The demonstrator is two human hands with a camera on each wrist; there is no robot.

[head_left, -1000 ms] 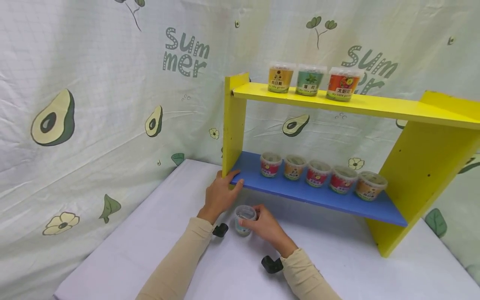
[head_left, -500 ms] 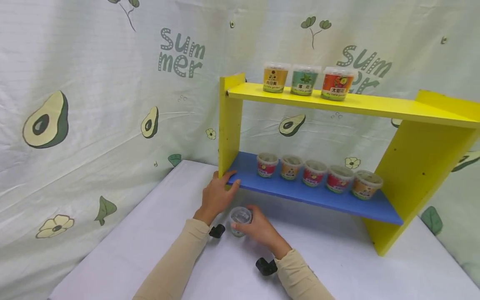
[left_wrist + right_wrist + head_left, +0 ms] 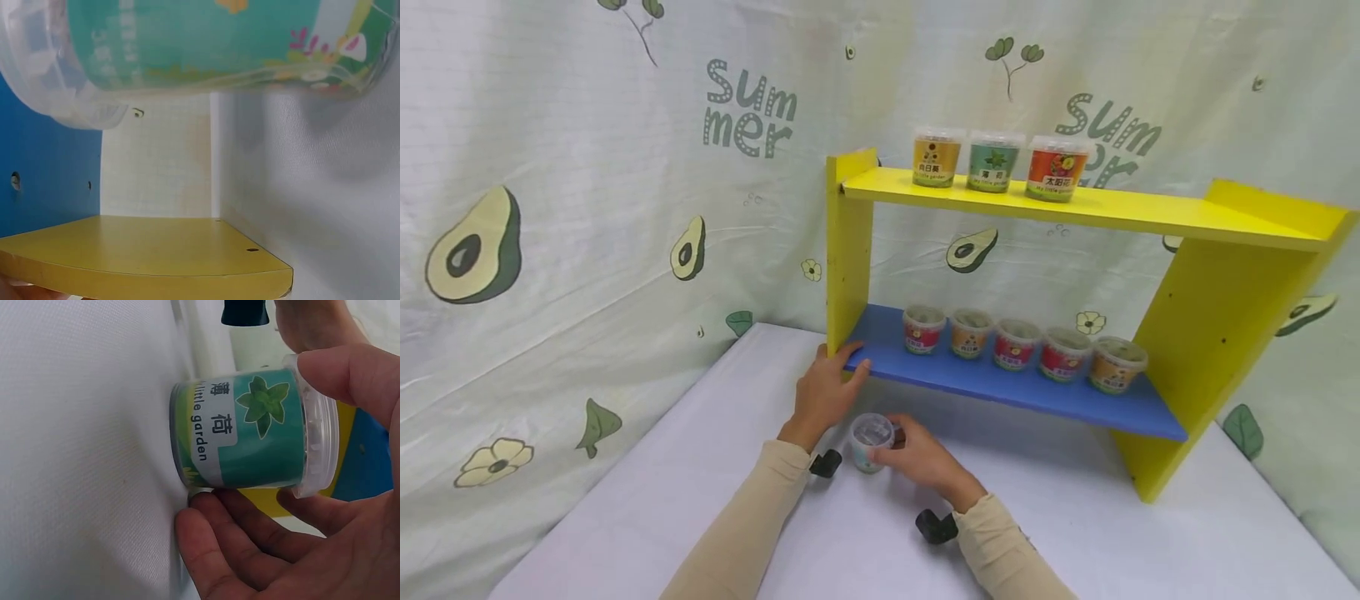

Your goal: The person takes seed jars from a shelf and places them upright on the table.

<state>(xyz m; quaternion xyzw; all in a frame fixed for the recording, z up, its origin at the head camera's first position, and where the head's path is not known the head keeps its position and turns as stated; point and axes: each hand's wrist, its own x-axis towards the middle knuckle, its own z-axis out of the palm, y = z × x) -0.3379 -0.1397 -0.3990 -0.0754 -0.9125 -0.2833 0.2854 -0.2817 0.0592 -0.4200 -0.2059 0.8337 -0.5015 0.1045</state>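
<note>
My left hand (image 3: 820,396) grips the front left corner of a wooden shelf. Its thumb lies at the edge of the blue lower board (image 3: 880,342), fingers by the yellow side panel (image 3: 847,250). Between thumb and fingers, my right hand (image 3: 925,458) holds a clear plastic cup (image 3: 269,425) with a green mint-leaf label. In the right wrist view the thumb (image 3: 340,372) lies at the lid's rim. The cup stands upright, its base right at the white tabletop (image 3: 94,444), just in front of the shelf corner. The left wrist view has the cup's side close up, above the yellow panel (image 3: 144,250).
Several similar cups with red and orange labels, one of them a red cup (image 3: 922,333), line the blue board. On the yellow top board (image 3: 1150,208) stand an orange cup (image 3: 936,160), a green cup (image 3: 995,164) and a red cup (image 3: 1057,171). Patterned cloth (image 3: 625,167) hangs behind.
The head view has turned slightly, so everything sits a little further left. My left hand keeps its grip on the shelf, and my right hand still holds the cup near the same spot.
</note>
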